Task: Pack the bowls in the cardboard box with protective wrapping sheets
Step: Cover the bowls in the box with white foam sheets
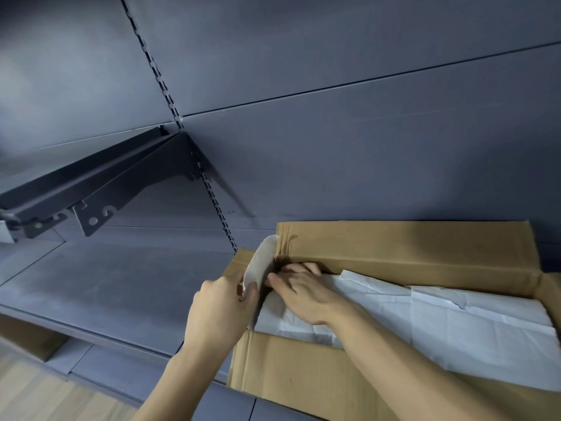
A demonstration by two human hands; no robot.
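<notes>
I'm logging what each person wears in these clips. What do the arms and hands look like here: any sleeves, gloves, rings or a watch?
Both arms are bare as far as the picture shows, with no sleeve in view. The left hand and right hand wear no gloves. No watch or bracelet shows on either wrist, and no ring shows on the visible fingers.

Two forearms enter from the near edge, both bare from wrist to as far up as shows; no sleeve reaches into view. The left hand (223, 311) and the right hand (303, 291) wear no gloves, rings, watch or bands. Fingers are slim, with short, plain, unpainted nails.
</notes>
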